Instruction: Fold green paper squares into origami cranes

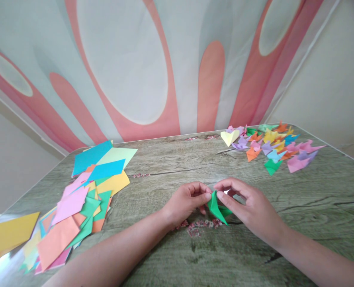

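A small folded piece of green paper [215, 208] is held just above the table, near its front middle. My left hand [191, 199] pinches its upper left edge between thumb and forefinger. From the other side, my right hand [238, 199] has thumb and fingers closed on the top right of the same paper. One pointed flap hangs down toward the tabletop, and another green part sticks out behind, partly covered by my right hand. The fingertips hide some of the folds.
Loose coloured paper sheets [65, 235] lie in an overlapping heap on the left. Folded paper figures [272, 147] in many colours cluster at the back right, a pale yellow folded piece [229, 138] at their left end. The wood-patterned table [165, 163] meets a pink-and-grey curtain [188, 79] behind.
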Demonstrator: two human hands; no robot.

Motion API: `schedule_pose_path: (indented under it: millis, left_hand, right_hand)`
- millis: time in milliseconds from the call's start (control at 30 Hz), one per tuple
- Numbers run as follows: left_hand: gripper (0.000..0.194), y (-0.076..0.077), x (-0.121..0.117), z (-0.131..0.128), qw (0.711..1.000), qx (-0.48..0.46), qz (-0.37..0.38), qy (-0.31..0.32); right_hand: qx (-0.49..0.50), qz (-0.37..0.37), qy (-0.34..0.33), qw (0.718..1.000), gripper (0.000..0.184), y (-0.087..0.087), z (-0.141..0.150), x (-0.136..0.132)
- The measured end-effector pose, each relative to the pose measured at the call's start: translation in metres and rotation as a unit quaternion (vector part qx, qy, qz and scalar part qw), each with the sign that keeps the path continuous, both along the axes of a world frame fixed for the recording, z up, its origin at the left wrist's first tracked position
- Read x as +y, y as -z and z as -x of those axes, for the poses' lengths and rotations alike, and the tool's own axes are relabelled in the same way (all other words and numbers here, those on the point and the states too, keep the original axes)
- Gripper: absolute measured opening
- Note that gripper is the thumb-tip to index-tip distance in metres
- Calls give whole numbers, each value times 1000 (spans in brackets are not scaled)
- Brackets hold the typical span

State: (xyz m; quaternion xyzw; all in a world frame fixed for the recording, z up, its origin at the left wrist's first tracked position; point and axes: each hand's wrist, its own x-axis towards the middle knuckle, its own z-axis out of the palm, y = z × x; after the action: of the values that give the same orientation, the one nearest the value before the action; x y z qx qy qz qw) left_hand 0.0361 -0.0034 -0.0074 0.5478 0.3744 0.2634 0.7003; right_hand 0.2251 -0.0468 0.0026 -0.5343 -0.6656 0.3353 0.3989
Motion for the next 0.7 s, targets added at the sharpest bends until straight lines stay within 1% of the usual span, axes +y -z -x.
schedule_pose_path:
  millis: [100, 167, 267, 333, 400, 467, 533, 600, 700]
  left_hand:
    - [27, -1, -2, -1, 996, 40, -69, -49]
    - [20, -2, -4, -2, 982, 94, -138, -86]
    - [10, -3, -7, -1, 940, 175, -271, -111]
    - [8, -3, -9, 0, 910, 195, -350, -108]
    - [8, -3, -11, 1, 889, 195, -403, -96]
    - [8, -3, -13, 1, 876, 190, -435, -88]
    - [8, -3, -15, 1, 870, 185, -450, -85]
    - [8, -4, -16, 1, 870, 186, -449, -81]
    - [10, -6, -17, 0, 879, 192, -431, -72]
  right_hand:
    - [-10, -34, 29, 999, 9, 0, 0, 1]
    - [-25, -36, 21, 999, 11, 0, 0, 2]
    - [-36, -31, 1, 999, 8, 0, 2, 1]
    - [-42, -35, -1, 999, 5, 1, 3, 0]
    - [-49, -41, 8, 998, 5, 1, 4, -2]
    - [-56, -43, 21, 997, 7, 1, 5, -3]
    - [-62, -43, 32, 997, 7, 0, 6, -3]
    - [-65, -44, 32, 996, 7, -1, 6, -4]
    - [-63, -42, 19, 997, 7, -2, 5, -5]
